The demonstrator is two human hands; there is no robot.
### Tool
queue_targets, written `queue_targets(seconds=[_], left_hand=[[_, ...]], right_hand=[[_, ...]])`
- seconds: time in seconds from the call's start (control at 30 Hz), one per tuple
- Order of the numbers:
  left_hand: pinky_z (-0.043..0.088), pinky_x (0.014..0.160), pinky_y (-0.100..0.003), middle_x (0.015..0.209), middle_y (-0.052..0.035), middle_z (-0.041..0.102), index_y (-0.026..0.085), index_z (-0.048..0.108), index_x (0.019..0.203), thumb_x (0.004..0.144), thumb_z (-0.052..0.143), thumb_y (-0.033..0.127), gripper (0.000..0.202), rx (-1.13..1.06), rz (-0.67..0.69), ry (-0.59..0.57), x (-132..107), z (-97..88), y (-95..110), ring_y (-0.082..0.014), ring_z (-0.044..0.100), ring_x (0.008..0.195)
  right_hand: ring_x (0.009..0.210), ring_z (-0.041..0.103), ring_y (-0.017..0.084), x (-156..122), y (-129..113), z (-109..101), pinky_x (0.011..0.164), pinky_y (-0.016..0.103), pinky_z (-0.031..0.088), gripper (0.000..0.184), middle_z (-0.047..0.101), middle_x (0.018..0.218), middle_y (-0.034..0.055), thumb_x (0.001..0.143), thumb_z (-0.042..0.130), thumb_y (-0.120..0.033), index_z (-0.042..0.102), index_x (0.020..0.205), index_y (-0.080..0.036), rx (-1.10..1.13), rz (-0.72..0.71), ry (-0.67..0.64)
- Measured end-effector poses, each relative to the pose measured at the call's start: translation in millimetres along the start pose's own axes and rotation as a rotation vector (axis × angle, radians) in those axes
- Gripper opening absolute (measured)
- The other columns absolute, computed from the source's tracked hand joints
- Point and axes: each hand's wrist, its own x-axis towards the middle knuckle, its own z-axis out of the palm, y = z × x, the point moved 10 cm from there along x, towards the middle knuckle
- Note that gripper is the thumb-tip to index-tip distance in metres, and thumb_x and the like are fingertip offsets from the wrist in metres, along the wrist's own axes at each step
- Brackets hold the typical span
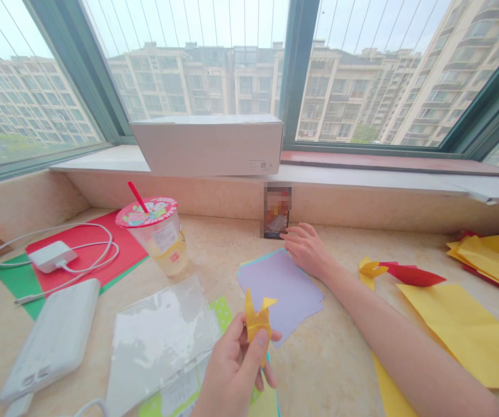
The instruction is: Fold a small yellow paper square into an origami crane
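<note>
My left hand pinches a small folded yellow paper piece between thumb and fingers. Two pointed tips of the paper stick up above the thumb. Farther forward, my right hand reaches to a phone propped upright against the sill wall. Its fingers are stretched out at the phone's lower right corner, and it holds nothing; whether a fingertip touches the screen is hard to tell. The phone's picture is blurred. Below the right hand lies a fanned stack of lilac paper sheets.
A plastic cup with a red straw stands at left, beside red paper, a white charger and a power bank. A clear plastic sleeve lies in front. Yellow paper and a red folded piece lie right.
</note>
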Motion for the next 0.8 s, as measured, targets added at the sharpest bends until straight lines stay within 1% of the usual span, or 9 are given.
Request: queue_targets(seconds=[0.2, 0.4, 0.53, 0.67, 0.8], left_hand=[[0.044, 0.046, -0.022, 0.101, -0.0111, 0.073, 0.018, 0.059, 0.107, 0.088, 0.061, 0.054, 0.041, 0.002, 0.003, 0.031, -1.7, -2.3, 1.3, -0.0104, 0.062, 0.048], [0.044, 0.043, -0.023, 0.100, -0.0120, 0.073, 0.018, 0.059, 0.105, 0.084, 0.062, 0.061, 0.047, -0.003, 0.005, -0.022, 1.7, 0.5, -3.6, -0.0117, 0.063, 0.046], [0.044, 0.045, -0.022, 0.102, -0.0114, 0.072, 0.019, 0.059, 0.106, 0.087, 0.061, 0.056, 0.042, 0.007, 0.014, 0.017, 1.6, -3.7, -3.4, -0.0111, 0.063, 0.049], [0.044, 0.043, -0.023, 0.103, -0.0126, 0.072, 0.018, 0.058, 0.106, 0.087, 0.058, 0.060, 0.046, 0.012, 0.027, -0.053, 3.7, 1.2, -5.9, -0.0116, 0.063, 0.047], [0.044, 0.045, -0.022, 0.104, -0.0122, 0.071, 0.018, 0.057, 0.107, 0.089, 0.057, 0.058, 0.044, 0.026, 0.030, -0.059, 4.0, 1.8, -2.2, -0.0110, 0.063, 0.049]], right_hand=[[0.120, 0.059, 0.027, -0.3, 0.0, 1.3, 0.111, 0.051, 0.031, 0.022, 0.074, 0.119, 0.0040, 0.090, 0.059, -0.011, 0.072, 0.075, -0.020, -0.004, 0.001, -0.008], [0.119, 0.059, 0.027, -1.1, 0.1, 1.6, 0.111, 0.051, 0.031, 0.023, 0.074, 0.118, 0.0044, 0.091, 0.058, -0.011, 0.071, 0.076, -0.021, -0.005, -0.002, -0.006], [0.119, 0.059, 0.027, -0.6, -0.1, 1.7, 0.112, 0.051, 0.030, 0.022, 0.074, 0.119, 0.0040, 0.091, 0.058, -0.011, 0.071, 0.076, -0.020, -0.011, 0.000, -0.011], [0.119, 0.059, 0.027, -0.9, -0.6, 1.7, 0.112, 0.051, 0.030, 0.022, 0.074, 0.118, 0.0037, 0.091, 0.058, -0.011, 0.070, 0.075, -0.020, -0.014, -0.003, -0.006], [0.118, 0.060, 0.027, -2.2, 0.3, -2.6, 0.111, 0.051, 0.031, 0.024, 0.074, 0.118, 0.0060, 0.092, 0.055, -0.010, 0.070, 0.077, -0.020, -0.003, 0.006, 0.022]])
